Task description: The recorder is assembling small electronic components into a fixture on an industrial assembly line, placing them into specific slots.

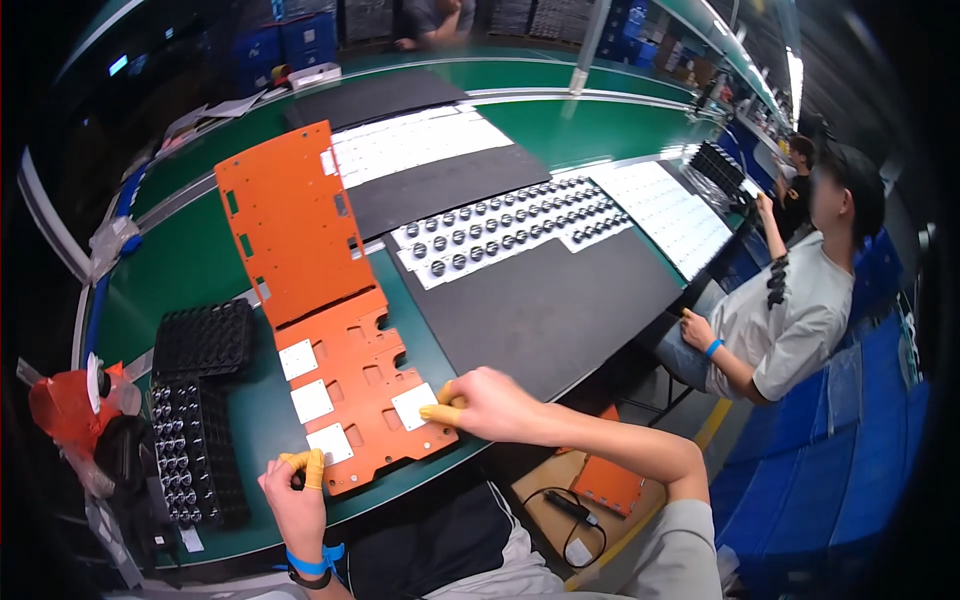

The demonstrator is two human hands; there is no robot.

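An orange hinged fixture lies on the green bench before me, its orange lid folded back away from me. White square plates sit along the left side of its lower half. My right hand, with yellow finger covers, pinches another white square plate at the fixture's right side. At the near left corner, the covered fingers of my left hand are closed against the edge of the nearest left white plate. The fingertips partly hide that plate's corner.
Left of the fixture stand black trays, the nearer holding round lens-like parts. A black mat carries white boards with rows of dark round parts. A co-worker sits at right. Below, a box holds orange plates and a cable.
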